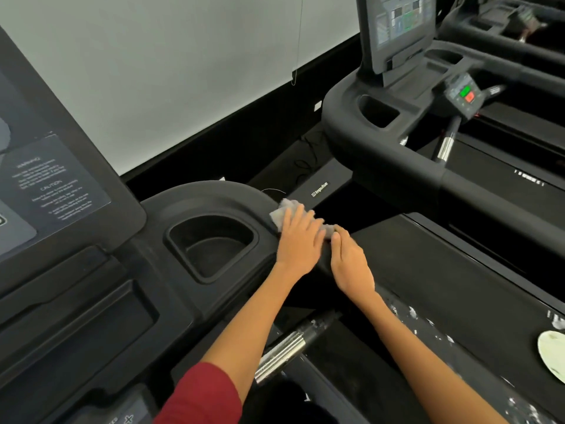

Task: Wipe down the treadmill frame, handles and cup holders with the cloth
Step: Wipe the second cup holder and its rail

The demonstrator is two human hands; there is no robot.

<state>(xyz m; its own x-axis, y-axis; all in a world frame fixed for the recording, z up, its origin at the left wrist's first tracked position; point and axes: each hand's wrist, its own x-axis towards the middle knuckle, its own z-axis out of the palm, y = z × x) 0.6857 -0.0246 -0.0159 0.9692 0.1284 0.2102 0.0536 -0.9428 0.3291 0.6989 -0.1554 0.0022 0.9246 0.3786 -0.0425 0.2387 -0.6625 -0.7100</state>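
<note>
Head view: I am wiping the treadmill frame point(214, 194) beside the cup holder point(211, 246).
Going left to right, the console screen point(46, 179) is sitting far left; my left hand point(301, 240) is pressing flat, fingers straight, on the grey cloth point(282, 211) at the frame's right edge; my right hand point(351, 264) is resting open just beside it, fingertips touching the cloth; a second treadmill point(397, 148) is standing beyond.

The cloth point(287, 213) is pale grey against the matt black frame point(214, 194). The cup holder point(211, 246) is black too. One sleeve point(201, 396) is dark red. The handle point(284, 353) is chrome with fine ribbing — black at its end. Far console buttons point(467, 94) — 1 green, 1 red. White flecks point(412, 313) speckle the black side rail.
</note>
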